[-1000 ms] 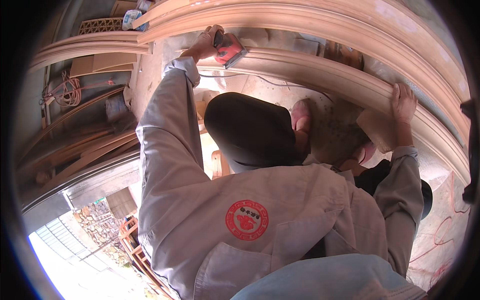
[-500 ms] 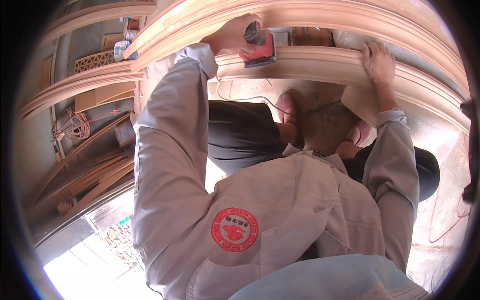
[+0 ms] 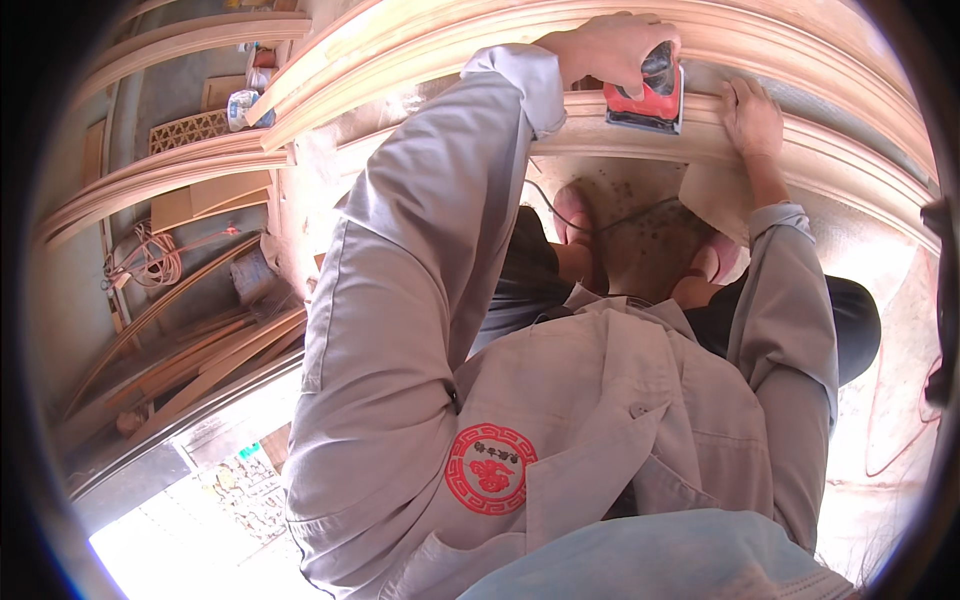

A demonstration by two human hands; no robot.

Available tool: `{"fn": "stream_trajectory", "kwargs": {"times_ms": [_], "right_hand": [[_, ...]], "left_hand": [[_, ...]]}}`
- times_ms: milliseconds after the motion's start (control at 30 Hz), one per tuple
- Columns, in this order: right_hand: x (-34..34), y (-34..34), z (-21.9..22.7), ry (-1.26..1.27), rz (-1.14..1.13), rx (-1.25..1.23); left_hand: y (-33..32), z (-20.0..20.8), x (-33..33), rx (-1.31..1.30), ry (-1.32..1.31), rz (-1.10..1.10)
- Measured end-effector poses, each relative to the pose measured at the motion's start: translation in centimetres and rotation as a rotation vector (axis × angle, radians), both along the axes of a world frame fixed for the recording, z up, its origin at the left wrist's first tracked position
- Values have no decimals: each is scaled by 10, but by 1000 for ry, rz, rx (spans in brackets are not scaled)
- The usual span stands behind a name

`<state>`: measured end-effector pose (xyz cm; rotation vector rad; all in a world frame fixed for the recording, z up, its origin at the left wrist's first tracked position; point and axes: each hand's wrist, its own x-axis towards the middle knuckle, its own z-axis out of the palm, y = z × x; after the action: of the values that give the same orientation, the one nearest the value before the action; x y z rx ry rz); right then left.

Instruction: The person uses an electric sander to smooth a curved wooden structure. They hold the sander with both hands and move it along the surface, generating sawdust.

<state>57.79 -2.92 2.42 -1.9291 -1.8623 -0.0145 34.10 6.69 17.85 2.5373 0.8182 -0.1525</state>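
Observation:
My left hand (image 3: 610,52) is closed round the black top of a red-and-black electric sander (image 3: 655,102). The sander's flat base rests on a long, pale wooden moulding (image 3: 850,155) that runs across in front of my knees. A short way to the right, my right hand (image 3: 753,122) grips the same moulding, its fingers bent over the far edge. The underside of the sander and the tips of my right fingers are hidden.
Long grooved mouldings (image 3: 450,70) lie just beyond the work piece. More strips (image 3: 170,180) extend at the left, near a coiled cord (image 3: 150,255), a bucket (image 3: 252,275) and wood offcuts (image 3: 215,355). A dark cable (image 3: 640,212) crosses the floor between my feet.
My left hand has slid the sander rightward along the moulding, close to my right hand. My right hand has stayed nearly in place.

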Motion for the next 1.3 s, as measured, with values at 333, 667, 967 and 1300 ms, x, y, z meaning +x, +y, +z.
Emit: {"fn": "stream_trajectory", "kwargs": {"times_ms": [333, 667, 967, 1300], "right_hand": [[6, -4, 5, -27, -42, -85], [7, -1, -4, -90, -60, -93], [8, 2, -5, -110, -82, -116], [3, 0, 6, -101, -83, -161]], "left_hand": [[-27, 20, -218, 131, 59, 271], [-71, 7, -422, 393, 161, 671], [-95, 1, -352, 570, 132, 407], [-93, 4, -325, 669, 156, 300]]}}
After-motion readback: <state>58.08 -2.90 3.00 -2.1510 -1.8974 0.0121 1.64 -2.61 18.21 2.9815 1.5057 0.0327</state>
